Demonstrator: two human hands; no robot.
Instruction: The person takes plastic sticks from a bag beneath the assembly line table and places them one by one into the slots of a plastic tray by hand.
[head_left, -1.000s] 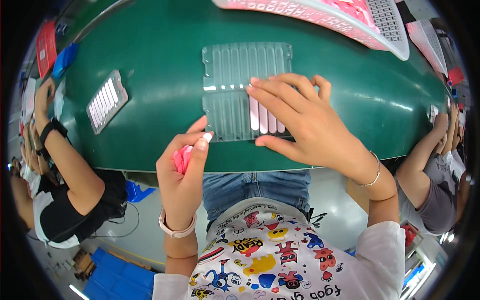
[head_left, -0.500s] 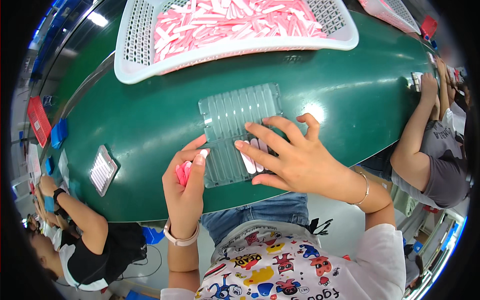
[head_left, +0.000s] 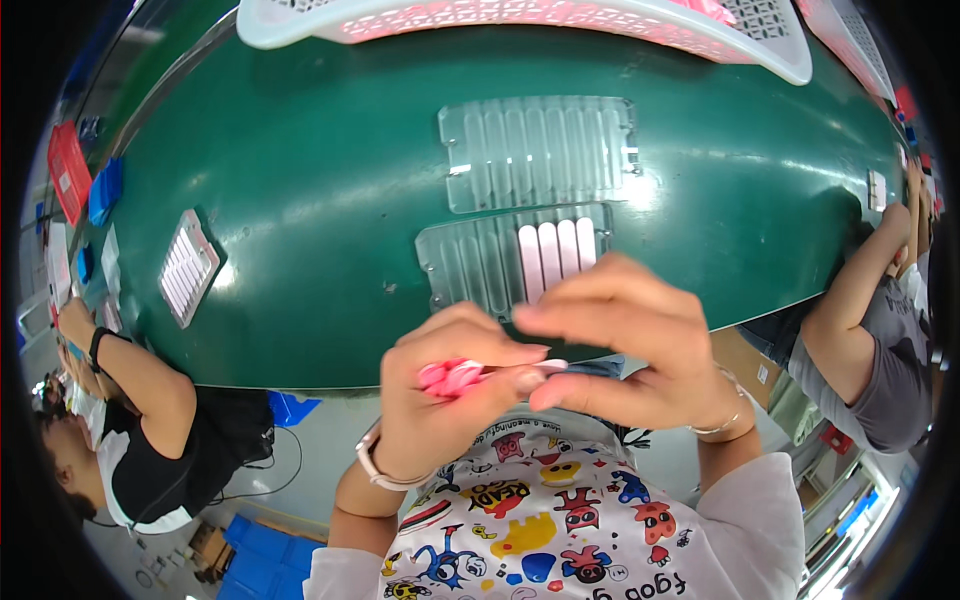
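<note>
My left hand (head_left: 425, 360) is closed around a bunch of small pink-and-white nail files (head_left: 452, 378). Between its thumb and forefinger one file (head_left: 552, 366) sticks out toward my right hand. My right hand (head_left: 640, 345) is at that file's end, thumb and fingers apart, its fingertips slightly blurred. Just beyond both hands lies a clear plastic blister tray (head_left: 465, 260) with grooves. Several white-faced nail files (head_left: 555, 250) lie side by side in its right-hand grooves; my hands cover its near edge. A matching clear grooved half (head_left: 540, 155) lies behind it with nothing in its grooves.
A white perforated basket (head_left: 640, 22) with pink pieces stands at the far edge. On the green table (head_left: 300, 200), a filled tray (head_left: 190, 268) lies at the left. Co-workers' arms (head_left: 150, 370) (head_left: 865, 260) are at both sides. A red basket (head_left: 68, 172) is at far left.
My right hand has left the tray's files and moved down beside my left hand. The left hand has shifted right, toward my body. The view has shifted, showing less of the basket.
</note>
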